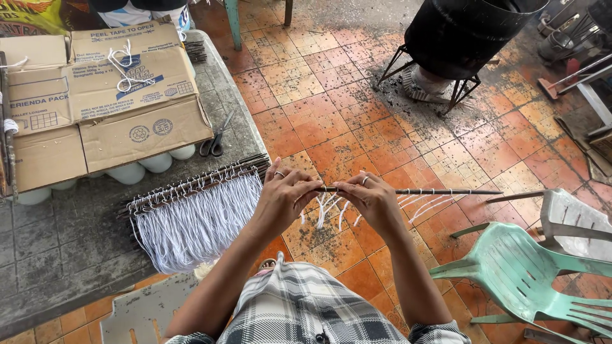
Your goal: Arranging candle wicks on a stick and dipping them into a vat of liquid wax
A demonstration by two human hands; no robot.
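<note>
Over the orange tiled floor (331, 121), near picture centre, both hands meet on a thin dark stick (421, 191) that runs out toward three o'clock. The left hand (284, 197) is curled shut round its near end, and the right hand (370, 199) pinches it just beside, fingers closed. White strings (328, 210) hang from the stick; those under the palms are hidden, so their count is unclear.

At nine o'clock a grey table (57, 255) carries a bundle of sticks with white strings (191, 216) draped over its edge. Flattened cardboard (102, 108) at ten o'clock covers most of some white round containers (143, 167); only their rims peek out, perhaps cups, contents unseen. Scissors (215, 141) lie just beside the cardboard.

At one o'clock a black drum on a metal stand (462, 38) is cut off by the top edge, its inside out of view. A green plastic chair (529, 274) sits at four o'clock, partly cropped.
</note>
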